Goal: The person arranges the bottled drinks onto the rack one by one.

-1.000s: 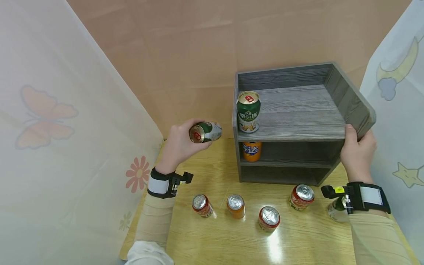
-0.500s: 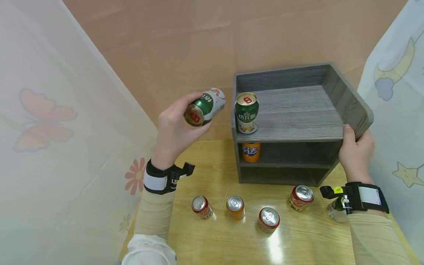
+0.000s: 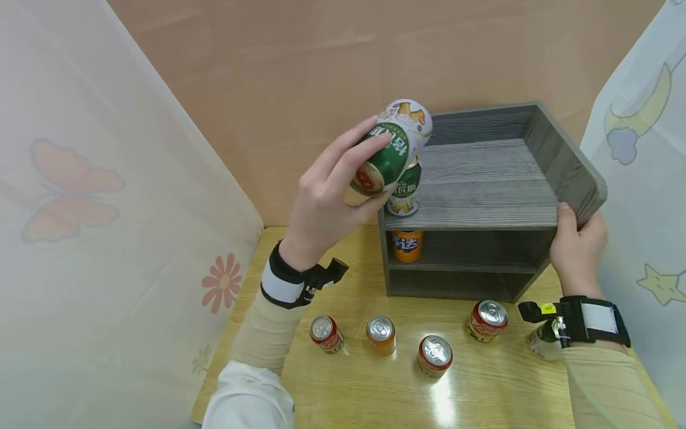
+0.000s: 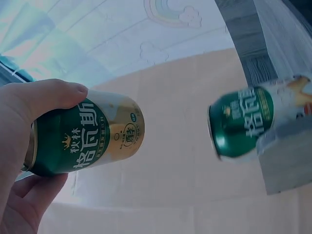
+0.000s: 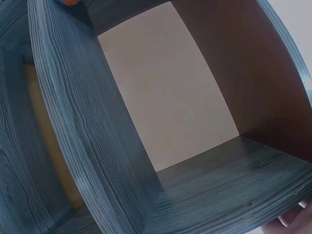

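Note:
In the head view my left hand [image 3: 324, 205] grips a green and white drink can [image 3: 396, 146], tilted with its gold lid toward me. It is raised over the left edge of the grey wooden shelf [image 3: 482, 179]. Partly hidden behind it, a matching can [image 3: 405, 193] stands upright on the top level. The left wrist view shows a gap between the held can [image 4: 87, 131] and the standing can [image 4: 239, 122]. With thumb and fingers, my right hand [image 3: 580, 247] holds the shelf's right side by its front edge. An orange can [image 3: 407, 245] stands on the level below.
On the wooden table [image 3: 364, 393] before the shelf stand a small red can [image 3: 331, 339], an orange can [image 3: 382, 341] and two wider red cans, one [image 3: 435, 356] nearer me and one [image 3: 488, 322] further right. A green and white can [image 3: 545, 342] is partly under my right wrist.
My left hand has lifted the can from beside the shelf, up and to the right, so that it overlaps the standing can. My right hand and the shelf stay in place.

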`<state>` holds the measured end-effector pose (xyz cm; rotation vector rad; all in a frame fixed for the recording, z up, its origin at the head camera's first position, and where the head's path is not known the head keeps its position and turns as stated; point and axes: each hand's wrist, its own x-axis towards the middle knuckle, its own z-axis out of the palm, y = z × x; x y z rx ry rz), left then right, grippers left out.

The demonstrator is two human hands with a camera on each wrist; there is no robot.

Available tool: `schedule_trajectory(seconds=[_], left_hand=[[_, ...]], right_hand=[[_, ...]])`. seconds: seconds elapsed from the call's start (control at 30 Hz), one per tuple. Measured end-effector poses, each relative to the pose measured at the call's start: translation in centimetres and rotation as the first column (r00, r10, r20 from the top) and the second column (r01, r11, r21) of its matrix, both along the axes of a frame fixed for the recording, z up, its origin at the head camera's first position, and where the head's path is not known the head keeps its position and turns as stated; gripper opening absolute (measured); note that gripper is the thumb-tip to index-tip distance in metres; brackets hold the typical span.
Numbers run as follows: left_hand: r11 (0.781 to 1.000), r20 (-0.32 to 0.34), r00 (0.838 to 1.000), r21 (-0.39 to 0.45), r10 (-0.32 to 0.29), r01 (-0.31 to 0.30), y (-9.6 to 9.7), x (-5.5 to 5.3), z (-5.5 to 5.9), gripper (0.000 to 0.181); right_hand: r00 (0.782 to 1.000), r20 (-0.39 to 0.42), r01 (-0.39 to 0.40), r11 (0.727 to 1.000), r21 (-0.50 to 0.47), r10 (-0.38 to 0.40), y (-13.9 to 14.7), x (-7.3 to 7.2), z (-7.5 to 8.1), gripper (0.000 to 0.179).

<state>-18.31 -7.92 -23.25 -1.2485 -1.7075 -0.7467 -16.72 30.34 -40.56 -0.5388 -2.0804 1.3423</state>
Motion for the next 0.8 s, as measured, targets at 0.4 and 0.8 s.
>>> schedule_trajectory(seconds=[0.4,0.8], left_hand=[[0.983,0.011,0.997,-0.167,-0.07,0.071,3.4,-0.4,-0.7,0.053],[0.925,0.055,0.999,-0.379,0.001,0.02,6.2,-0.8,-2.4,0.057]], right_hand=[[1.0,-0.001,-0.014,1.0,-0.002,0.014,0.2,0.0,0.0,0.024],[1.0,0.004,-0.005,1.0,0.001,0.005,0.3,0.0,0.1,0.019]])
